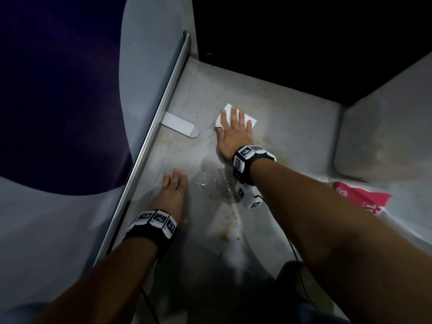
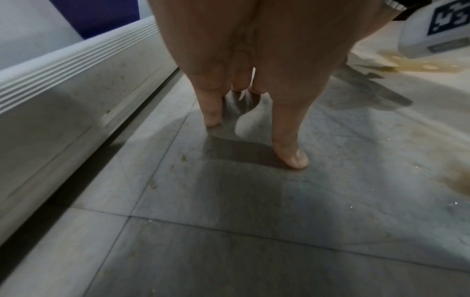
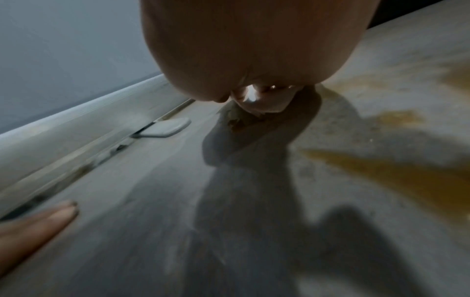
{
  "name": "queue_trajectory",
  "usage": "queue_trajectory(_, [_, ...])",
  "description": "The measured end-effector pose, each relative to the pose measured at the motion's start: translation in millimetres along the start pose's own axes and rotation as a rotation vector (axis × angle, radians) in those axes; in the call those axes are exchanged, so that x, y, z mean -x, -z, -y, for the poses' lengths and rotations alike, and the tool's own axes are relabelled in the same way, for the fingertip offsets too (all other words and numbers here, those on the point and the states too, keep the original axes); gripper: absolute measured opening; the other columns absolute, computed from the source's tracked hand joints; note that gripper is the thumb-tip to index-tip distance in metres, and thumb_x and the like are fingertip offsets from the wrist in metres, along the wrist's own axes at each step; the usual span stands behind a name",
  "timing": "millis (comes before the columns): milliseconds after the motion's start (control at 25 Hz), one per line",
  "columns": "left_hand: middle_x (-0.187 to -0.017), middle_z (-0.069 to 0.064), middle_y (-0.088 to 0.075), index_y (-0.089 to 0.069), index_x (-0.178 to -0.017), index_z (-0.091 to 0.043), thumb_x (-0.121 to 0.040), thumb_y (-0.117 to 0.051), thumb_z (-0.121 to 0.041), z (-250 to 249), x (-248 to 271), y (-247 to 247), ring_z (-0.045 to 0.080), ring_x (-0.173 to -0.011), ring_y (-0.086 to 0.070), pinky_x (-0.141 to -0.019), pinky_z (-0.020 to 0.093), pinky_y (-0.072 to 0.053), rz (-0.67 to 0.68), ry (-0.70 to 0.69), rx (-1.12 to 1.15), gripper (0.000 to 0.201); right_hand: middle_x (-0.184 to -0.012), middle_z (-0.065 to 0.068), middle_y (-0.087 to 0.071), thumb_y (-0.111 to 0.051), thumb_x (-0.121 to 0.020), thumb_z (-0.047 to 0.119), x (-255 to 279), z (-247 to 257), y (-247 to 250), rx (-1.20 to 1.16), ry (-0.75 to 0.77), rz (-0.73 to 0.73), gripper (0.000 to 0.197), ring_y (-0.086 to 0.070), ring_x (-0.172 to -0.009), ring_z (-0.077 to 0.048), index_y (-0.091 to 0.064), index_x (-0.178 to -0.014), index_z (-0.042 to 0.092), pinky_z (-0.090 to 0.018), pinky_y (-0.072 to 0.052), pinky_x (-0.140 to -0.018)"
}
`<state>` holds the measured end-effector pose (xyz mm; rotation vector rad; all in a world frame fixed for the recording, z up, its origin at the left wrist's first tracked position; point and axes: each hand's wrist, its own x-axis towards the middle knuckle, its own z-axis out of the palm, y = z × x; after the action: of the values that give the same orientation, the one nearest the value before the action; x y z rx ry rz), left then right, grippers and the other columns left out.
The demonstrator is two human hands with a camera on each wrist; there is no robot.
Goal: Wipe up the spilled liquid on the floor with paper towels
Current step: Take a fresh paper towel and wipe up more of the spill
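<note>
The right hand (image 1: 235, 134) is pressing flat, fingers straight, on a paper towel (image 1: 247, 118); the left hand (image 1: 171, 195), grip released, is resting on the floor (image 1: 292, 127). Right of it, a red packet (image 1: 360, 195) is showing partial white letters, unreadable.

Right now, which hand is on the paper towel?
The right hand, farther from the person. It presses flat on the white paper towel; the left hand rests on bare floor near the metal rail.

White paper towel (image 1: 235, 114), amber spill (image 3: 396, 172)

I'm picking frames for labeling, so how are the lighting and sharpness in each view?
Head view: dim, edges bent, paper towel bright. Left wrist view: soft, left hand shadowing the floor. Right wrist view: blurred, right hand dark, long shadows.
</note>
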<state>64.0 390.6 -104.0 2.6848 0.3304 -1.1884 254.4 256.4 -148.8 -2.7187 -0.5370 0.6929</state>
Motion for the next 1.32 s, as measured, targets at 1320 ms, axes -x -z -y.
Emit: queue_trajectory(1320, [-0.161,0.013,0.021,0.016,-0.153,-0.009,-0.068,-0.088,-0.031,3,-14,-10,0.037,-0.149,0.012,-0.120,0.047,-0.017,-0.011,-0.001,-0.053,0.136,-0.167,-0.003,0.011,-0.023,-0.106,0.040,165,-18,-65,0.176,0.296,0.157,0.060,0.013,-0.154,-0.024,-0.001,-0.160,0.026,-0.045,0.008,-0.124])
